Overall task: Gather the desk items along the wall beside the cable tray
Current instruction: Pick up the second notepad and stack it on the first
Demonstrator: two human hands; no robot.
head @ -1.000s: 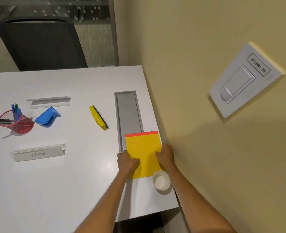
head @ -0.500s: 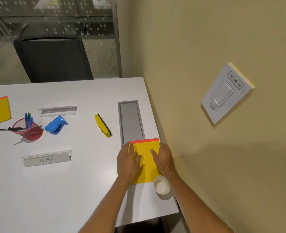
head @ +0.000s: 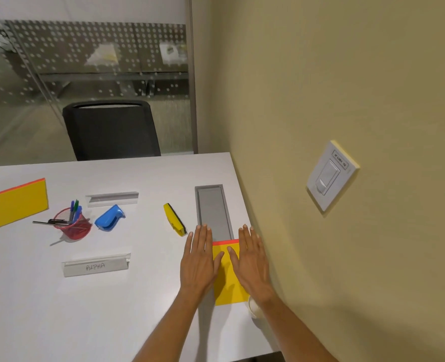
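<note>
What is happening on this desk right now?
A person rests both hands flat on a yellow notepad lying by the wall at the near end of the cable tray, the left hand on its left edge, the right hand on its right. The yellow block, blue plastic item, red pen cup and second yellow pad lie farther left, not yet gathered.

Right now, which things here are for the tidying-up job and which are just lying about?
For the job: near yellow pad, far yellow pad, pen cup, blue stapler, yellow eraser, ALPHA name plate, other name plate, white cup, cable tray.
Just lying about: chair, light switch.
</note>
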